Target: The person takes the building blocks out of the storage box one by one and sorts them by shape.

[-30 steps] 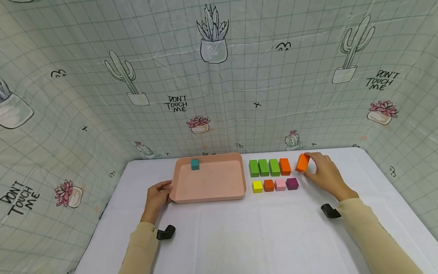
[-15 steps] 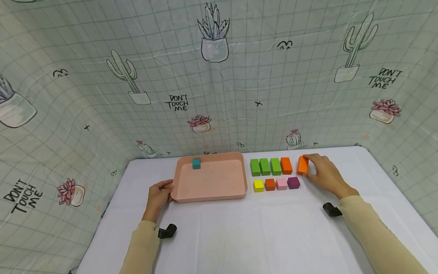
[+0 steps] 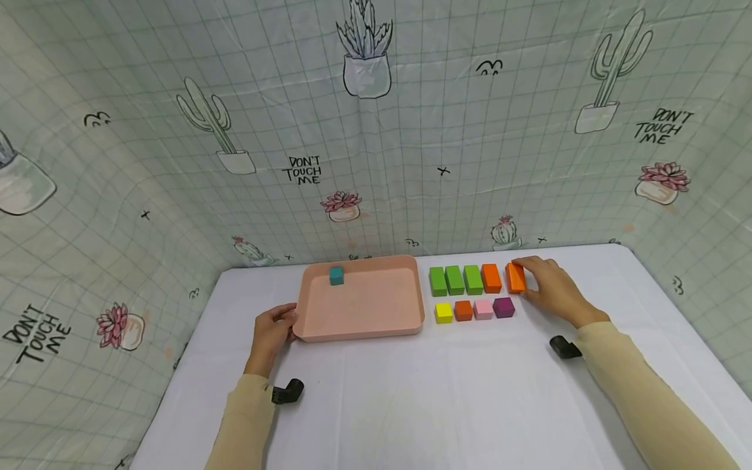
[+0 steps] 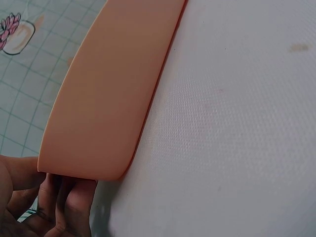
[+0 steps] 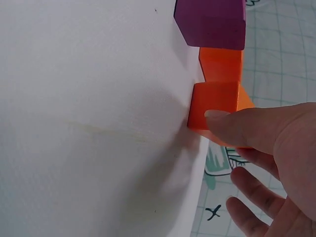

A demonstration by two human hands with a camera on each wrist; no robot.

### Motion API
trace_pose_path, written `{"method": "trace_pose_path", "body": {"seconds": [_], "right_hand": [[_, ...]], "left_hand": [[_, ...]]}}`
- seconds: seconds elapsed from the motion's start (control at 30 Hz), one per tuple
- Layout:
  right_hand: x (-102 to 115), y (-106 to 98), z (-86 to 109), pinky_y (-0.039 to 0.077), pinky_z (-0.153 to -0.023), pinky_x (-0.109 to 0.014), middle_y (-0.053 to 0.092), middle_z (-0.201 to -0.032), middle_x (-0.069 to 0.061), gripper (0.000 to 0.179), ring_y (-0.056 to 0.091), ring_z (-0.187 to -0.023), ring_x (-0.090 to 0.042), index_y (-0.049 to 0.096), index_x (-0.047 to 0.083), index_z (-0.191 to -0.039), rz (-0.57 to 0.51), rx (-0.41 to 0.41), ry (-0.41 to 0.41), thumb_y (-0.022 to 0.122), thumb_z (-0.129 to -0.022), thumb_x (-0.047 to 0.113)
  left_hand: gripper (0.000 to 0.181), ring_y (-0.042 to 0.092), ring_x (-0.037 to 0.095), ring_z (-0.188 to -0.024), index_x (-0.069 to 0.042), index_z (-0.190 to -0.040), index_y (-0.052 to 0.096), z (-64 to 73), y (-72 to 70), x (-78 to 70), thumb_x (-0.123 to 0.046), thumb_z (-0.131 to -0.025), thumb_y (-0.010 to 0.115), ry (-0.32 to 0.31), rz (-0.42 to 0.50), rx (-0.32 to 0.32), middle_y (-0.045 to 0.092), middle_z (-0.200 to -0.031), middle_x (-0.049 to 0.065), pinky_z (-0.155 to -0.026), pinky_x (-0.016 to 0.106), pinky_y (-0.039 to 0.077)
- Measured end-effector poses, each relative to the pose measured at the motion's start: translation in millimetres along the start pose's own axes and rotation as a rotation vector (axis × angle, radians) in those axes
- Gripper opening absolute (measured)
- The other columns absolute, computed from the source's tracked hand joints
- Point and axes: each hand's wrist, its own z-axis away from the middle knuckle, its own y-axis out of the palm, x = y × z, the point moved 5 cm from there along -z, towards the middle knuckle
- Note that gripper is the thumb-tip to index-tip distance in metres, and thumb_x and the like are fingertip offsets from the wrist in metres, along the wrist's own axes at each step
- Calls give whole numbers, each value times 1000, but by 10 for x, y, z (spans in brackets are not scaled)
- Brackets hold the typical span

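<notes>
My right hand pinches an orange rectangular block at the right end of the back row. In the right wrist view the thumb presses one end of that orange block, which rests on the table. Just left of it lies another orange block, then several green blocks. At the far left my left hand grips the left end of a pink tray. The left wrist view shows the thumb at the rim and curled fingers against the tray's outer wall. A teal cube sits in the tray's back left part.
A front row holds a yellow cube, a red-orange cube, a pink cube and a purple cube. The white table ends at a printed cloth backdrop.
My right hand has lowered the orange block and shifted it left, nearer the other orange block; its tilt has lessened. The left hand stays at the tray. The head view has shifted slightly.
</notes>
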Motion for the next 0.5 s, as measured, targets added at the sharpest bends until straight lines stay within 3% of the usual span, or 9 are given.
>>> {"method": "trace_pose_path", "body": {"seconds": [0.5], "right_hand": [[-15, 2, -70, 39, -111, -69, 52, -147, -33, 66, 48, -128, -53, 49, -8, -149, -3, 85, -13, 79, -90, -2]], "left_hand": [[35, 56, 9, -67, 9, -137, 64, -17, -9, 1, -1, -104, 61, 4, 9, 10, 64, -105, 12, -57, 18, 49]]}}
